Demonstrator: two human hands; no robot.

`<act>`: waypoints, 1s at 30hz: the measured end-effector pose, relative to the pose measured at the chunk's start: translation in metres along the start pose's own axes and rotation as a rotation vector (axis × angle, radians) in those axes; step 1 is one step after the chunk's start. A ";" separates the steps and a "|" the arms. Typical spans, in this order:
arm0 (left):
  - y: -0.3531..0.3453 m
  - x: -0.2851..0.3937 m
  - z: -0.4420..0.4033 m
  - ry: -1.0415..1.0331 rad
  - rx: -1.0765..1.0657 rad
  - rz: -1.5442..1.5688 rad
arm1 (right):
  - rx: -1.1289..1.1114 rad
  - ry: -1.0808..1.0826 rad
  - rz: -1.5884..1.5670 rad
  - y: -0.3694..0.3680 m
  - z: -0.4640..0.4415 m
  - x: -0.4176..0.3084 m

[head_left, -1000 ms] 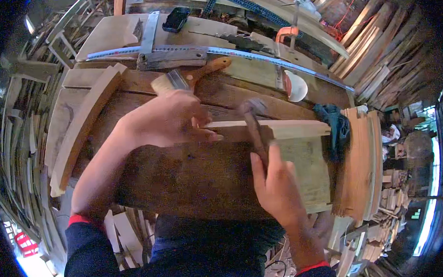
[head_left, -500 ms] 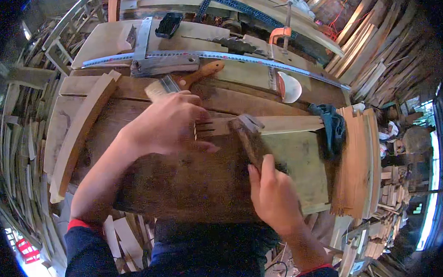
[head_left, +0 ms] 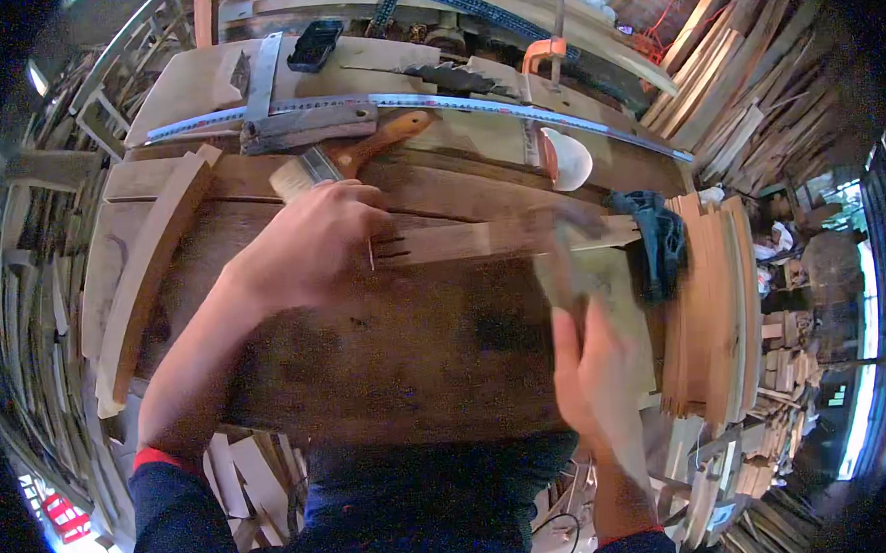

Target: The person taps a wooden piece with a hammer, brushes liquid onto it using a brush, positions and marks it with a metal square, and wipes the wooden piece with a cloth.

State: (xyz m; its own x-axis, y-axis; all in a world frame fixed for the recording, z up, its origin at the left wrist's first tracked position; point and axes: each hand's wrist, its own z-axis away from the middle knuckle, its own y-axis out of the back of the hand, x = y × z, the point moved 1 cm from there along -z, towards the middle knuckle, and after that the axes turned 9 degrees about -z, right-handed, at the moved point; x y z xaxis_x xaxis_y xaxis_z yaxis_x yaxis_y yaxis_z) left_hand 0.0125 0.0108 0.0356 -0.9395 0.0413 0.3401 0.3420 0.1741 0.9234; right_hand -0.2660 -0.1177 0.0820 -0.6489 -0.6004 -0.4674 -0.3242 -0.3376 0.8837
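Blurred by motion, my right hand (head_left: 596, 374) is wrapped round the handle of a hammer (head_left: 565, 270), whose smeared head is over a pale wooden strip (head_left: 451, 242). The strip lies across the dark workbench (head_left: 417, 358), with narrow slots cut in its left end. My left hand (head_left: 316, 238) is closed round that slotted end, its fingertips partly hidden. Just beyond it lies a wide paintbrush (head_left: 312, 171) with pale bristles and a wooden handle. A pale board (head_left: 618, 277) lies beneath the strip at the right.
A tape measure (head_left: 434, 101) stretches across the far side, beside a try square (head_left: 305, 128) and a black tray (head_left: 315, 45). A white cup-like piece (head_left: 569, 160), an orange clamp (head_left: 544, 53) and a dark cloth (head_left: 657, 240) lie to the right. A curved wooden piece (head_left: 153, 282) lies left.
My right hand and the hammer have swung right, with the hammer head farther from my left hand. My left hand keeps its place on the slotted end; the whole view has shifted slightly.
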 end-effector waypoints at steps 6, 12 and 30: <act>-0.011 -0.010 -0.002 -0.026 0.062 -0.018 | -0.032 -0.099 0.176 -0.005 -0.001 0.023; -0.003 -0.003 -0.003 -0.041 0.060 -0.040 | 0.217 -0.008 0.073 0.023 -0.006 0.042; -0.010 0.000 -0.003 0.029 0.060 -0.106 | 0.271 -0.151 0.069 0.031 -0.024 0.094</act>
State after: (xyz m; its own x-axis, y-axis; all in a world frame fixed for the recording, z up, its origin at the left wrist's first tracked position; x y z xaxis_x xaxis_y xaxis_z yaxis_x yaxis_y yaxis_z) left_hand 0.0094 0.0064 0.0271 -0.9689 -0.0088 0.2474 0.2385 0.2343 0.9425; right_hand -0.3209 -0.2020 0.0647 -0.7639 -0.4938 -0.4156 -0.4345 -0.0826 0.8969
